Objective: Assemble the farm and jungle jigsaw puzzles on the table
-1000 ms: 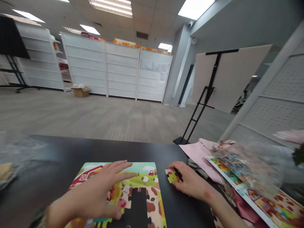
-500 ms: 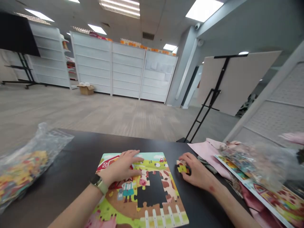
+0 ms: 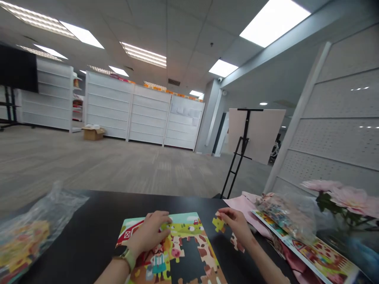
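Note:
A farm jigsaw puzzle lies on the dark table, with an irregular gap in its middle beside the cow and the farmer. My left hand rests flat across the puzzle's upper left, fingers spread over the barn. To the right of the board, my right hand pinches a yellow-green puzzle piece at its upper edge. Below that hand is a brown-and-white puzzle piece, partly covered by it; whether the hand touches it I cannot tell.
At the left is a clear plastic bag of colourful pieces. On the right, another bagged set sits on a printed puzzle sheet over pink cloth. Pink flowers stand beyond. An easel stands past the table.
The view has tilted upward. My right hand now grips the yellow-green piece by its upper edge, and the brown-and-white piece has come into sight below. My left hand stays on the puzzle.

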Demonstrator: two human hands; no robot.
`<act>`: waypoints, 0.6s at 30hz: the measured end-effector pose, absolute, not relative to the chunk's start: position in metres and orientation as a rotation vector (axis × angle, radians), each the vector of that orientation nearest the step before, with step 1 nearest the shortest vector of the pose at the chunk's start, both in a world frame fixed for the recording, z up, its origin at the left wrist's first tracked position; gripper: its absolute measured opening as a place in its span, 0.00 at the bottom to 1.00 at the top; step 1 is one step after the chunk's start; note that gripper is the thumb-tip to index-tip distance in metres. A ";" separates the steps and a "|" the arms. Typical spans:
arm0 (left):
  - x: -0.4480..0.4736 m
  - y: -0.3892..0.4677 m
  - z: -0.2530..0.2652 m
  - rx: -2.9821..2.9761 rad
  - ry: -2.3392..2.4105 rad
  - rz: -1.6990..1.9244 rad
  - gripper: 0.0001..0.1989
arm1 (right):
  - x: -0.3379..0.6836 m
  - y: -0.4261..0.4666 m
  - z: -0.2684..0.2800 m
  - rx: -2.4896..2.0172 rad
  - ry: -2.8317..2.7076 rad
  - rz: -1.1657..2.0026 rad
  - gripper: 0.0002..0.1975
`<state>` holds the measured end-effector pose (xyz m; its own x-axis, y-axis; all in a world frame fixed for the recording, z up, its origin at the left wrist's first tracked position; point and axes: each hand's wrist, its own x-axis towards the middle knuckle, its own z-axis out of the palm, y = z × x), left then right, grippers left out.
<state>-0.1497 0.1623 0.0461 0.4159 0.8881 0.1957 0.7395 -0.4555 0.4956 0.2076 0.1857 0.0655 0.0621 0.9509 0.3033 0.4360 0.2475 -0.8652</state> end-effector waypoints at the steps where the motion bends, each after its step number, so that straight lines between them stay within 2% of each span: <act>1: -0.150 0.162 0.046 2.344 1.404 0.631 0.17 | 0.206 0.185 0.063 -1.330 -1.522 0.686 0.24; 6: -0.149 0.163 0.045 2.323 1.435 0.659 0.16 | 0.192 0.182 0.049 -1.274 -1.537 0.868 0.24; 14: -0.150 0.165 0.043 2.303 1.454 0.684 0.15 | 0.116 0.143 0.034 -1.124 -1.635 1.245 0.19; 16: -0.149 0.165 0.043 2.312 1.458 0.680 0.15 | 0.094 0.132 0.031 -1.104 -1.741 1.237 0.16; 18: -0.149 0.165 0.043 2.322 1.461 0.675 0.15 | 0.079 0.125 0.030 -1.153 -1.914 1.061 0.10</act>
<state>-0.1492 0.1646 0.0433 0.3670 0.9034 0.2219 0.7545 -0.4286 0.4970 0.0791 0.1249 0.0301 -0.3973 0.9095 0.1225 0.3782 0.2839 -0.8811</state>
